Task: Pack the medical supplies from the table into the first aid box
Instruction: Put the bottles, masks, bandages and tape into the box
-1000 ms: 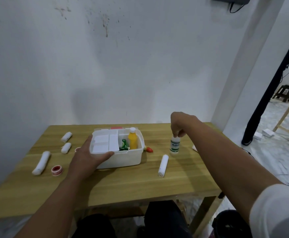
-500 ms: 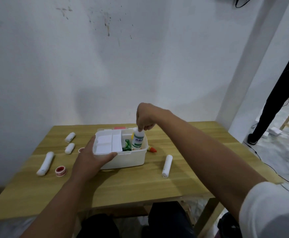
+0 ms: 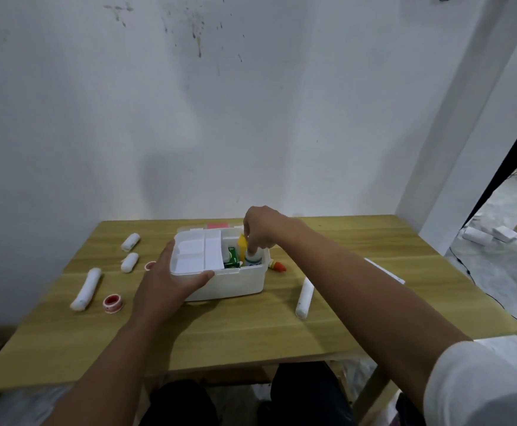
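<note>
A white first aid box (image 3: 235,281) stands open on the wooden table (image 3: 251,330). My left hand (image 3: 165,281) grips its front left corner, thumb along the rim. My right hand (image 3: 262,227) reaches into the box's right compartment, fingers closed on the top of a small white bottle (image 3: 253,259) that stands inside. Beside the bottle sit a yellow bottle (image 3: 242,243) and a green packet (image 3: 231,257). White bandage rolls lie at the left (image 3: 85,289), (image 3: 130,242), (image 3: 129,261) and right (image 3: 304,297) of the box.
A red-and-white tape roll (image 3: 113,302) lies front left, another (image 3: 150,265) sits partly behind my left hand. A small tube with a red cap (image 3: 277,267) lies right of the box. A flat white object (image 3: 384,271) peeks out behind my right forearm. The wall is just behind the table.
My right hand carried the small white bottle from the table's right side into the box and lowered it into the right compartment. My left hand stayed on the box.
</note>
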Tool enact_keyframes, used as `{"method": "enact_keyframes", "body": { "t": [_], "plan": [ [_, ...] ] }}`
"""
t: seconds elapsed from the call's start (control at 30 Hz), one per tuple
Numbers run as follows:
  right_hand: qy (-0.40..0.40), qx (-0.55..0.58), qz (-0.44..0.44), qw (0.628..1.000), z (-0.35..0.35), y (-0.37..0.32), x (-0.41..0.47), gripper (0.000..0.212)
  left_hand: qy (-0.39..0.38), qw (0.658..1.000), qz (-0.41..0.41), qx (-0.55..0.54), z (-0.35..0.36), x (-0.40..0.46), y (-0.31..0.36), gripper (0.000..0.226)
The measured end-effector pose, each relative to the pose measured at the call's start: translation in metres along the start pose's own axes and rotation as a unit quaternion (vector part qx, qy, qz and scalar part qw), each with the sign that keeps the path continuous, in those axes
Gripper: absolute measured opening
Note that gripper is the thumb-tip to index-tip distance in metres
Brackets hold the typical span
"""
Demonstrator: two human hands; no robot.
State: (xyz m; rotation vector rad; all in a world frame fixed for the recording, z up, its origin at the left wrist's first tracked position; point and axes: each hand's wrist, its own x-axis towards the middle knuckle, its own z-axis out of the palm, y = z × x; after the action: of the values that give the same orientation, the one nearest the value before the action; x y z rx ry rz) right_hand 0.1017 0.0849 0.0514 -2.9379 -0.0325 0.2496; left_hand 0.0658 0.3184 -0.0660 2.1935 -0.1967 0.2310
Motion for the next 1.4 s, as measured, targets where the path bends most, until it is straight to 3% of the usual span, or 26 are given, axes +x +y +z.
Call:
{"method": "enact_keyframes", "body": {
  "t": [0.1,0.3,0.47,0.7,0.87,0.97,1.1,1.27,1.4],
  "plan": [
    [-0.002,0.099,0.006,0.995,-0.009,0.01,0.001,0.042,0.002,1.0,0.001,0.0,0.0,0.001,-0.001,0.11],
    [0.12,0.289,0.104,0.944,-0.002,0.055,0.012,0.031,-0.002,1.0,0.004,-0.006,0.0,0.001,-0.003,0.11],
    [0.004,0.167,0.136,0.977,0.06,0.084,0.011,0.024,-0.012,1.0,-0.003,-0.015,-0.001,0.001,-0.003,0.117],
    [0.013,0.091,0.122,0.988,0.059,0.089,0.014,0.025,-0.016,1.0,-0.012,-0.007,-0.001,0.006,-0.007,0.118],
    [0.076,0.131,0.12,0.981,-0.006,0.092,0.008,0.036,-0.032,0.999,-0.001,-0.003,-0.005,0.012,-0.006,0.114],
    [0.109,0.196,0.094,0.97,-0.048,0.083,0.0,0.03,-0.038,0.999,0.0,0.005,-0.005,0.014,-0.003,0.113],
    [0.073,0.232,0.031,0.969,-0.078,0.054,-0.011,0.017,-0.039,0.999,0.001,-0.003,-0.004,0.015,-0.003,0.115],
    [0.015,0.134,-0.032,0.99,-0.066,0.011,-0.011,0.018,-0.042,0.999,-0.01,0.002,-0.003,0.018,-0.004,0.124],
    [0.037,-0.034,-0.086,0.995,-0.035,-0.011,0.0,0.019,-0.044,0.999,0.003,0.0,-0.002,0.019,-0.001,0.118]
  ]
}}
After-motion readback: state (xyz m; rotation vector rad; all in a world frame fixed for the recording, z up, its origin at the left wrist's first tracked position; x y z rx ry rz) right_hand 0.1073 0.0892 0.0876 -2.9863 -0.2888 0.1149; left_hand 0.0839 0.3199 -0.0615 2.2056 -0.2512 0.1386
